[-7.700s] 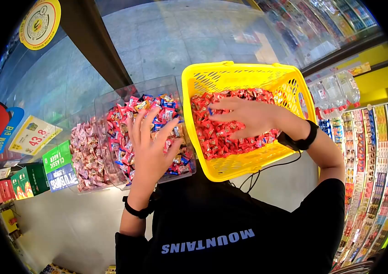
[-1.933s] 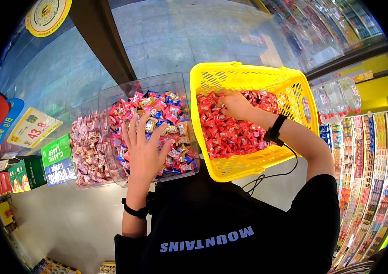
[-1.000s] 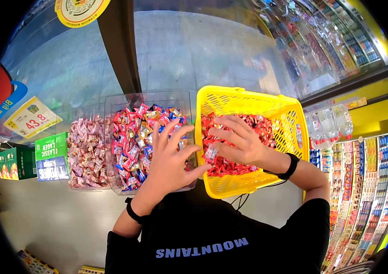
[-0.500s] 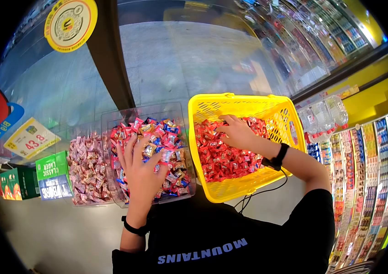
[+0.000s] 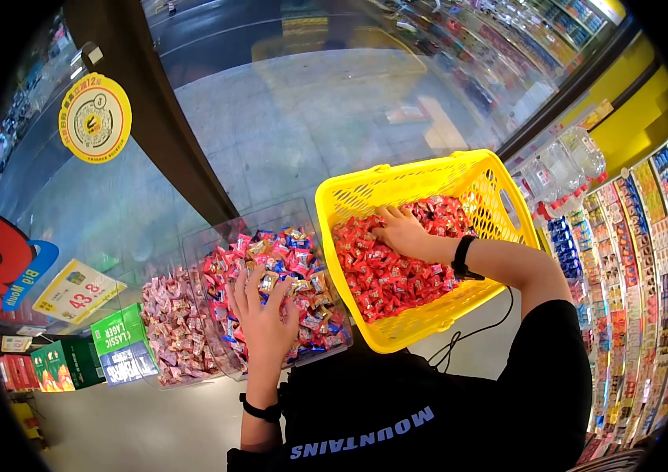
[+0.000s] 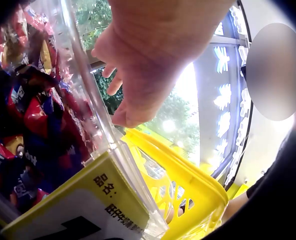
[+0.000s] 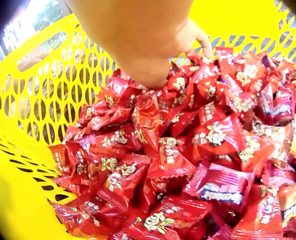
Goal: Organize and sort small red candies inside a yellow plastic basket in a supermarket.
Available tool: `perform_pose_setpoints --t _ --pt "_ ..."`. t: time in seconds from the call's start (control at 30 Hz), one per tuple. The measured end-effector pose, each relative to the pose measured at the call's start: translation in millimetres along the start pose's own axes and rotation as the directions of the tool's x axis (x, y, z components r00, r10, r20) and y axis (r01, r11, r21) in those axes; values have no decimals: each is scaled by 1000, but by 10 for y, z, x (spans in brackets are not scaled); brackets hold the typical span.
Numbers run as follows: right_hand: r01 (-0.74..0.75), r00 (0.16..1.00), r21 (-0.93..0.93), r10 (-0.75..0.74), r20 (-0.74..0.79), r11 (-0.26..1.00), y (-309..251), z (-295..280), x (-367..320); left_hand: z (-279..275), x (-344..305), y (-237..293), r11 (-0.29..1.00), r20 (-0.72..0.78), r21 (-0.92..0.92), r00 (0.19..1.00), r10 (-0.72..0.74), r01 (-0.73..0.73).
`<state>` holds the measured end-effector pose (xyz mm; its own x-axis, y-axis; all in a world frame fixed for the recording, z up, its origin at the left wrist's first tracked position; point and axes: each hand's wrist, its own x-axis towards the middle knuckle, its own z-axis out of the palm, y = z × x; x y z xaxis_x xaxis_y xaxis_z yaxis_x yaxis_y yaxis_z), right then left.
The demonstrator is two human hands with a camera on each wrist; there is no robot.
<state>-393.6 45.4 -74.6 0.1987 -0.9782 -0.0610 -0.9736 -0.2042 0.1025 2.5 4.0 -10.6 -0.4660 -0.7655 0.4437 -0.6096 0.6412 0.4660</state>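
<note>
In the head view a yellow basket (image 5: 385, 340) holds many red-wrapped candies (image 5: 397, 285), a few purple-pink ones among them in the right wrist view. The right hand (image 5: 406, 235) rests with its fingertips on the red candies inside; in the right wrist view that hand (image 7: 138, 40) hides most of its fingers, and no held candy shows. To the left, a clear bin holds mixed red, blue and gold candies (image 5: 322, 303). The left hand (image 5: 267, 324) hangs over them, fingers spread and slightly bent, with nothing visible in it. The left wrist view shows this hand (image 6: 148, 65) beside the bin's wall.
Another clear bin of pale pink candies (image 5: 180, 330) adjoins the mixed bin's left side. Further left are a green-and-blue box (image 5: 124, 346) and a price card (image 5: 78, 291). Glass runs behind the bins. Bottles (image 5: 562, 169) and stocked shelves (image 5: 640, 291) stand right of the basket.
A second ago both hands were nearer the gap between bin and basket; the left has since moved left over the mixed candies, the right farther into the basket. The head view has tilted.
</note>
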Motion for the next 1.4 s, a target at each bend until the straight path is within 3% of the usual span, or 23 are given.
perform_pose_setpoints --t 0.3,0.5,0.67,0.8,0.87,0.93,0.97,1.07,1.17,1.27,1.4 --pt "27 999 32 -26 -33 999 78 76 59 35 109 111 998 51 -52 998 25 -22" --pt "-50 970 322 -32 242 945 192 -294 204 28 172 148 995 40 -79 997 69 -65" --pt "79 986 588 -151 74 805 232 -708 248 -10 233 183 987 -2 -117 994 111 -111" --pt "229 972 626 -213 -101 746 -188 -1447 154 -105 350 376 964 -25 -239 994 111 -113" --pt "305 951 633 -256 -172 711 -420 -1646 100 -179 434 510 951 -10 -252 983 182 -179" --pt "377 925 646 -308 -223 664 -607 -1738 68 -156 489 548 934 -27 -244 965 261 -260" --pt "453 891 590 -314 -329 668 -667 -1709 59 -105 497 538 925 -48 -230 952 301 -304" --pt "443 896 623 -307 -320 645 -661 -1639 74 -89 484 493 931 -98 -180 948 303 -317" --pt "248 969 615 -196 -152 749 -437 -1458 112 -147 441 358 965 -154 -149 969 194 -216" --pt "-55 995 391 19 96 919 -150 -877 104 -154 363 124 987 -184 -72 974 131 -146" --pt "-147 988 259 153 -4 955 -84 -144 74 -152 216 5 996 -60 22 994 89 -88"
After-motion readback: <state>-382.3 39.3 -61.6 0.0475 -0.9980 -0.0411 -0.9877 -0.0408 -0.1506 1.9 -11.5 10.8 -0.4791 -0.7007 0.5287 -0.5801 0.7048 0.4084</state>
